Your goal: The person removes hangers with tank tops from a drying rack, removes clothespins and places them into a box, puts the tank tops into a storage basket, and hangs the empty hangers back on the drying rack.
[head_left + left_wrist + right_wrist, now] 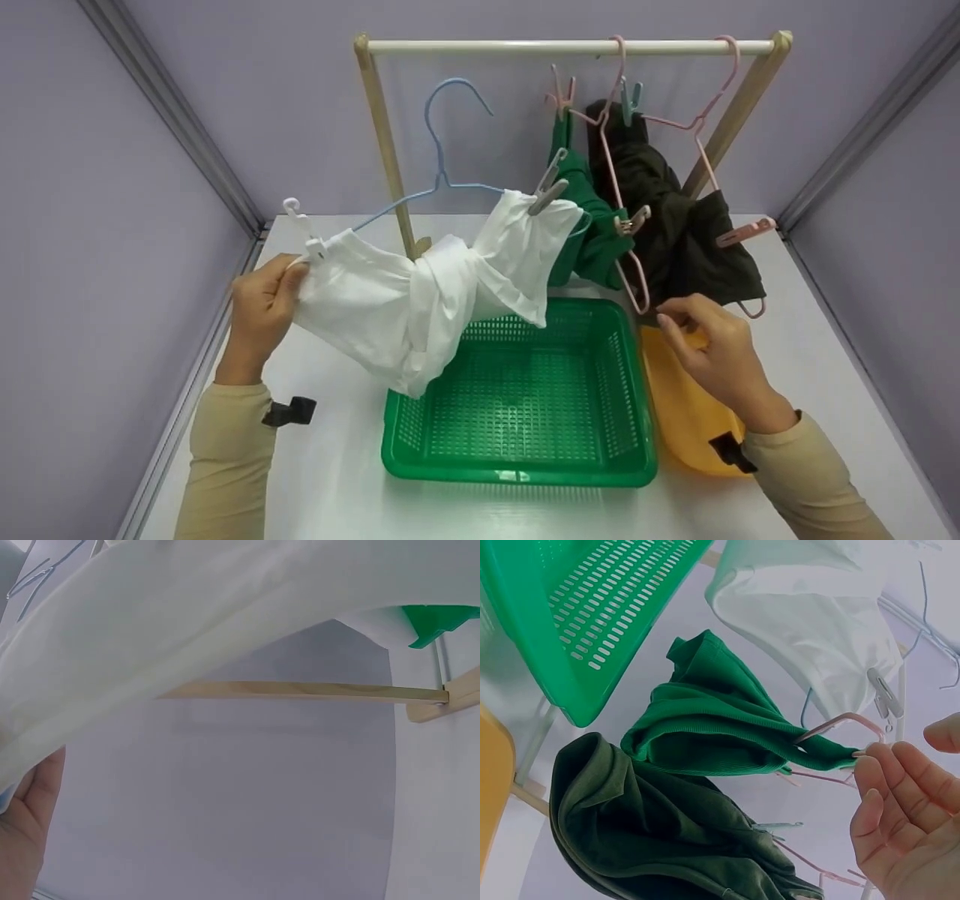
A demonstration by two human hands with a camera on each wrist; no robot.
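My left hand [264, 304] grips the left end of a light blue clothes hanger [441, 142], where a white garment [367, 292] is clipped on. A white clothespin [311, 238] sits just above those fingers, and a grey clothespin [550, 191] pinches the garment's other end. The hanger's hook is off the rail, so hanger and cloth hang in the air. In the left wrist view the white cloth [187, 615] hides most of the grip. My right hand [716, 349] holds nothing, its fingers loosely bent. It is near the lower end of a pink hanger [637, 289] bearing a green garment [589, 217].
A wooden rack with a white rail [510, 48] stands at the back. From it also hangs a dark green garment [667, 202] on another pink hanger [705, 112]. Below are a green plastic basket [517, 476] and, on its right, a yellow-orange object [686, 420].
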